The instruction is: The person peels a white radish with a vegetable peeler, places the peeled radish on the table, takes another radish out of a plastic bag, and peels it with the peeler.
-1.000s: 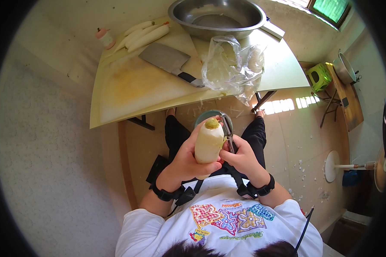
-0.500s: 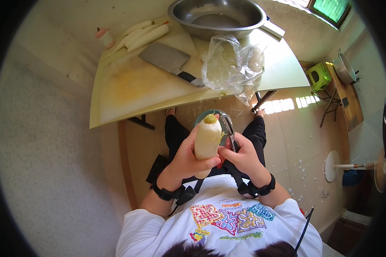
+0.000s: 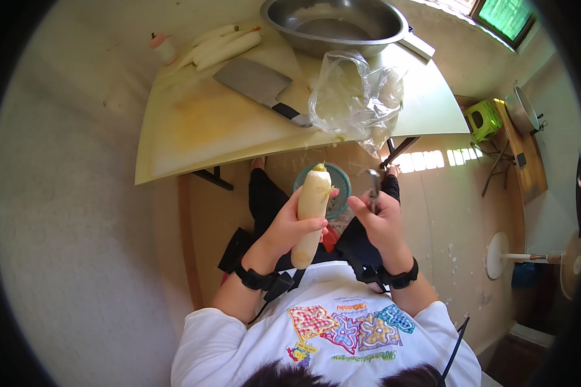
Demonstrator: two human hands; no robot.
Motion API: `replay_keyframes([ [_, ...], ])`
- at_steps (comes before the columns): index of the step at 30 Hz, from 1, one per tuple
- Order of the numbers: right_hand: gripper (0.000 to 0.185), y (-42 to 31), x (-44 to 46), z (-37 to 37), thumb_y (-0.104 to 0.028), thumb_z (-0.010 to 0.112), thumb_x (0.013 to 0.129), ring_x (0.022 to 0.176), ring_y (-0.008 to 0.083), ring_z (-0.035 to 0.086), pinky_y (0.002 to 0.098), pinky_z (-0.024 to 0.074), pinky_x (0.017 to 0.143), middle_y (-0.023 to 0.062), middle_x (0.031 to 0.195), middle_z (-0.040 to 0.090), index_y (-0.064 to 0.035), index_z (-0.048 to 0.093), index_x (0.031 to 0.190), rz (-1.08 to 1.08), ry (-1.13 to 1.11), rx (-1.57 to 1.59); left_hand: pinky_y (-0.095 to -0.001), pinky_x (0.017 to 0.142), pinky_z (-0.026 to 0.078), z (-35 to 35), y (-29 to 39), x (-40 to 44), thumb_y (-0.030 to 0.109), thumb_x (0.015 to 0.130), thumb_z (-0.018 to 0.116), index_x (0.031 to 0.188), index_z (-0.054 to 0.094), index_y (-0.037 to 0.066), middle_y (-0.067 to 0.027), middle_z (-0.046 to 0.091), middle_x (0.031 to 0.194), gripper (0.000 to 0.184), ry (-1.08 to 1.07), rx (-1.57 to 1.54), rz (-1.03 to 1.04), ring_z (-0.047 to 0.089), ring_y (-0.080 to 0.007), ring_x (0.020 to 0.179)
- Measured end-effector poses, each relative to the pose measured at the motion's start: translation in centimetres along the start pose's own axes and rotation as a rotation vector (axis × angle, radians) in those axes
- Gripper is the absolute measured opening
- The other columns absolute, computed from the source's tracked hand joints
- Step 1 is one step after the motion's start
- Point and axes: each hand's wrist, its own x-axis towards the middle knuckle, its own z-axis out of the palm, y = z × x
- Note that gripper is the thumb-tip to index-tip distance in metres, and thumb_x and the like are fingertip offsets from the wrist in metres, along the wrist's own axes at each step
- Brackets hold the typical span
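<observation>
Wrapped round the middle of a white radish [image 3: 314,200] is my left hand [image 3: 292,222]. The radish stands nearly upright in view, its greenish stem end pointing away from me. My right hand [image 3: 382,222] grips a peeler [image 3: 374,187] by its handle, off to the right and apart from the radish. Below both hands a teal basin [image 3: 339,193] sits on the floor between my legs, partly hidden by the radish.
On the table [image 3: 174,151] ahead lie a cleaver [image 3: 255,82], several white radishes [image 3: 229,50] and a clear plastic bag [image 3: 342,97]. A large metal bowl [image 3: 336,29] stands at the back. Peel scraps are scattered over the floor. A fan [image 3: 497,255] is at the right.
My right hand has moved the peeler rightward, away from the radish. The radish has tilted in my left hand, so more of its length shows.
</observation>
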Motion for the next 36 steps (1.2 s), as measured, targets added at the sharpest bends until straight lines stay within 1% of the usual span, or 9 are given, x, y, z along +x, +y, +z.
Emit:
replay_keyframes([
  [2, 0.015, 0.0, 0.4, 1.5, -0.013, 0.076, 0.086, 0.061, 0.0007, 0.046, 0.0186, 0.0353, 0.053, -0.007, 0.065, 0.054, -0.0023, 0.07, 0.094, 0.05, -0.04, 0.045, -0.0294, 0.077, 0.055, -0.3, -1.1, 0.0, 0.002, 0.08, 0.072, 0.146, 0.035, 0.008, -0.0094, 0.055, 0.135, 0.075, 0.04, 0.039, -0.031, 0.063, -0.0124, 0.088],
  [5, 0.022, 1.0, 0.3, 2.0, -0.016, 0.08, 0.083, 0.06, 0.0007, 0.048, 0.0189, 0.0376, 0.053, -0.0063, 0.066, 0.055, -0.001, 0.07, 0.095, 0.21, -0.036, 0.111, -0.0297, 0.083, 0.053, -0.8, -2.8, 0.0, 0.0, 0.08, 0.072, 0.146, 0.036, 0.008, -0.0066, 0.057, 0.127, 0.075, 0.118, 0.151, -0.05, 0.062, -0.0129, 0.098],
  [10, 0.025, 2.9, 1.2, 1.9, -0.019, 0.082, 0.081, 0.058, 0.0014, 0.047, 0.0198, 0.038, 0.051, -0.0059, 0.067, 0.055, -0.0036, 0.063, 0.082, 0.152, -0.088, 0.046, -0.0307, 0.094, 0.048, -1.1, -3.8, 0.1, 0.001, 0.081, 0.073, 0.148, 0.034, 0.007, -0.0049, 0.054, 0.127, 0.079, 0.066, 0.405, 0.116, 0.055, -0.0132, 0.113],
  [17, 0.02, 2.5, 1.6, 0.8, -0.016, 0.075, 0.087, 0.066, 0.0008, 0.048, 0.0196, 0.0397, 0.057, -0.0065, 0.07, 0.055, -0.0035, 0.061, 0.081, 0.226, -0.264, 0.134, -0.0301, 0.093, 0.049, -1.6, -3.7, -0.8, 0.002, 0.08, 0.074, 0.15, 0.031, 0.007, -0.0048, 0.054, 0.126, 0.082, 0.02, 0.232, 0.014, 0.055, -0.0124, 0.112],
  [19, 0.018, 2.4, 1.6, 0.6, -0.014, 0.073, 0.089, 0.067, 0.0007, 0.048, 0.0196, 0.0399, 0.059, -0.007, 0.071, 0.055, -0.0031, 0.062, 0.082, 0.268, -0.285, 0.183, -0.0334, 0.074, 0.057, -1.8, -3.7, -0.9, -0.001, 0.078, 0.072, 0.149, 0.032, 0.009, -0.0082, 0.056, 0.12, 0.082, 0.034, 0.223, -0.045, 0.064, -0.0158, 0.091],
  [22, 0.015, 2.3, 1.8, 0.4, -0.013, 0.071, 0.09, 0.067, 0.0006, 0.048, 0.0193, 0.0386, 0.058, -0.008, 0.072, 0.055, -0.0032, 0.062, 0.083, 0.288, -0.27, 0.235, -0.0327, 0.067, 0.057, -2.0, -3.3, -1.2, 0.003, 0.078, 0.073, 0.149, 0.032, 0.01, -0.013, 0.057, 0.125, 0.083, -0.027, 0.093, -0.097, 0.065, -0.0153, 0.077],
  [28, 0.012, 4.5, 2.5, -1.7, -0.012, 0.073, 0.088, 0.066, 0.0007, 0.044, 0.0178, 0.0376, 0.059, -0.0083, 0.072, 0.055, -0.0002, 0.071, 0.088, 0.155, -0.106, 0.016, -0.0318, 0.067, 0.056, -1.6, -2.5, -0.9, 0.004, 0.078, 0.072, 0.15, 0.031, 0.009, -0.0198, 0.049, 0.143, 0.083, -0.068, 0.075, -0.015, 0.065, -0.015, 0.074],
  [33, 0.021, 4.6, 2.8, -0.9, -0.011, 0.075, 0.085, 0.063, 0.0013, 0.044, 0.0199, 0.0369, 0.055, -0.0084, 0.069, 0.056, 0.0003, 0.073, 0.103, 0.015, 0.013, -0.082, -0.0319, 0.062, 0.057, -1.7, -2.7, -0.1, 0.004, 0.081, 0.068, 0.144, 0.036, 0.007, -0.0169, 0.053, 0.138, 0.071, 0.089, 0.049, -0.066, 0.064, -0.0163, 0.072],
  [36, 0.03, 5.8, 3.1, -2.1, -0.01, 0.076, 0.082, 0.067, 0.001, 0.049, 0.0215, 0.0424, 0.058, 0.0, 0.072, 0.062, -0.0024, 0.072, 0.111, 0.309, -0.06, -0.377, -0.0323, 0.057, 0.057, -1.9, -3.1, 0.5, 0.005, 0.084, 0.067, 0.139, 0.039, 0.006, -0.0154, 0.056, 0.132, 0.063, 0.235, 0.028, -0.102, 0.064, -0.0174, 0.07],
])
